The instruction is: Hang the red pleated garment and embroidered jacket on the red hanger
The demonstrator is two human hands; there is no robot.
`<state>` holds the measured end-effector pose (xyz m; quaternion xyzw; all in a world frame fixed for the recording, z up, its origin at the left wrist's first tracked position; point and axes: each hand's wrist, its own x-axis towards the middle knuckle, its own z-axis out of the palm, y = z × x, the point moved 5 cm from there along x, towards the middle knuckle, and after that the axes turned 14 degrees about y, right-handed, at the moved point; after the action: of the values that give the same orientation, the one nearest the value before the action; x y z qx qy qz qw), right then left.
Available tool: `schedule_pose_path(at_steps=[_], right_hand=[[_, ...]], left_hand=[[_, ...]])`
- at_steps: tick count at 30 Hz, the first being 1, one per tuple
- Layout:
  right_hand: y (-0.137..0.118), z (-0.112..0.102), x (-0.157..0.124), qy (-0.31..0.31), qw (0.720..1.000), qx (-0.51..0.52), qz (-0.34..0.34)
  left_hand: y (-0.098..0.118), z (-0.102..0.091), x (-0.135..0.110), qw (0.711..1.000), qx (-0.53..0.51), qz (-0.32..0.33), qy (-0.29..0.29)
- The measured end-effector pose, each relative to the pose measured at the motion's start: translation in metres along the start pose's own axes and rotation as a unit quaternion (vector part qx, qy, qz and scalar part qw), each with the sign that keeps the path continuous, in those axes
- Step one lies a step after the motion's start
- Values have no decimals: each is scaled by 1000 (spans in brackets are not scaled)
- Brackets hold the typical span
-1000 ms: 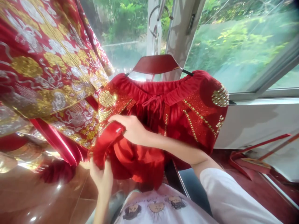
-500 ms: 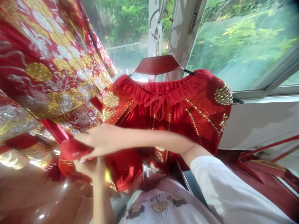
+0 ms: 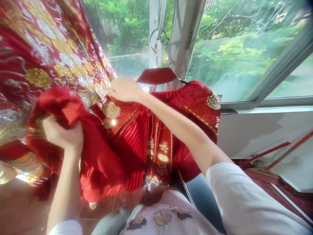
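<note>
A red skirt with a drawstring waist, fine pleats and gold beadwork hangs from a hanger with a dark red crosspiece. My right hand reaches across and is closed on the left end of its waistband, at the hanger's left end, which it hides. Lower left, my left hand is closed on a bunched, raised part of red cloth that seems continuous with the skirt. Part of that hand is covered by folds. Both hands are slightly blurred.
On the left hangs a red garment with gold and silver embroidery, close to both hands. Behind the hanger stand a window frame and glass with greenery outside. Red straps and a dark red item lie at right, above a tiled floor.
My hands were together at the lower left and have parted. The right hand rose to the waistband's left end; the left hand moved left and up with the bunched red cloth.
</note>
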<state>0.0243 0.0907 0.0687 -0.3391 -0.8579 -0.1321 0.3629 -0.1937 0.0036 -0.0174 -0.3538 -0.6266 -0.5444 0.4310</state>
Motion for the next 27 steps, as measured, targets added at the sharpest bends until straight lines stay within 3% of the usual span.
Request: schedule_pose_path(at_steps=[4,7,10,14,18,22,24,27], right_hand=[[-11,-15,-1,-8,998,58,-7],[-12,-19,-1,-1,996,85,-7],[-12,-17,0,13,994,106,-12],[-7,-23,4,74,988,131,-19],[14,-52,3,163,978,118,-46],[48,-74,-1,145,984,100,-14],[57,-77,-1,134,983,124,6],[62,-77,3,153,976,148,47]], left_hand=[[22,71,3,989,-11,31,-144],[53,98,-5,971,-56,59,-227],[88,99,-1,967,-87,81,-223],[124,92,27,971,-133,87,-176],[137,99,57,964,-189,80,-169],[149,106,81,969,-191,53,-145],[166,108,84,971,-169,63,-154],[204,109,70,954,-149,137,-223]])
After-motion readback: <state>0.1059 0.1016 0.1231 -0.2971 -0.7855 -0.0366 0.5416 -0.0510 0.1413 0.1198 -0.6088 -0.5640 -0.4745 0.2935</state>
